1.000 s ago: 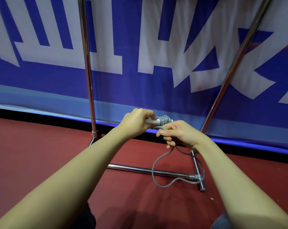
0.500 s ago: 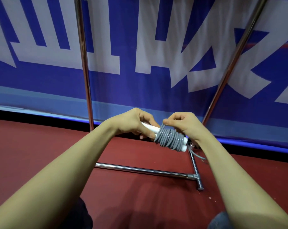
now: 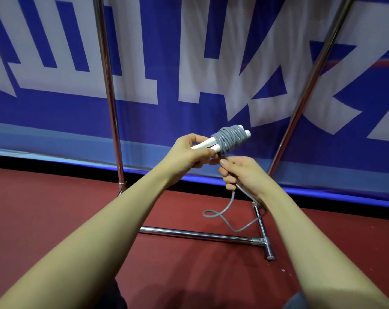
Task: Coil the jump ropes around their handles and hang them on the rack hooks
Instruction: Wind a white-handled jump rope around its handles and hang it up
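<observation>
Just above the middle of the frame, the person's left hand (image 3: 190, 152) grips the two white handles (image 3: 208, 143) of a jump rope, held side by side and tilted so their far ends point up and to the right. The fingers curl round the near ends. A thick bundle of grey rope (image 3: 230, 139) is wound round the far half of the handles, leaving only the white tips showing beyond it.

Just below and to the right, the right hand (image 3: 244, 175) has its fingers curled round the loose stretch of the same rope. From this fist the free tail (image 3: 229, 214) drops down, makes a small loop and lies on the red floor (image 3: 55, 219) in the lower centre of the frame.

Behind the hands stands a chrome rack (image 3: 200, 234): one upright pole rises at centre left, another slants up at the right, and a base bar runs across the floor to a short foot at lower right. The rope's tail crosses near that foot. A blue banner with large white characters (image 3: 82, 81) fills the upper half of the frame.
</observation>
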